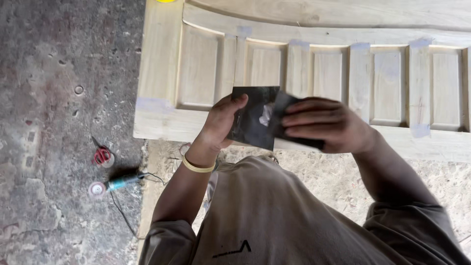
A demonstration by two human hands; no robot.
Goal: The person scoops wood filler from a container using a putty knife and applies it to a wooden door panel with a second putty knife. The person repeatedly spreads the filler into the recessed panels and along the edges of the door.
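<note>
Your left hand (223, 120) and right hand (324, 122) grasp a dark sandpaper sheet (255, 118), fingers folding it. The panelled wooden door (314, 68) just beyond the sheet lies untouched; sanding seems not yet begun.

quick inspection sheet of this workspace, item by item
surface: pale wooden panelled door lying flat, pale patches at its joints
job's things: dark sheet of sandpaper, folded, held over the door's lower rail
clutter: red-handled scissors on the concrete floor
hands: left hand grips the sheet's left edge; right hand lies over its right part
cables: thin black cord from a blue-bodied angle grinder
surroundings: yellow wristband; grey shirt
</note>
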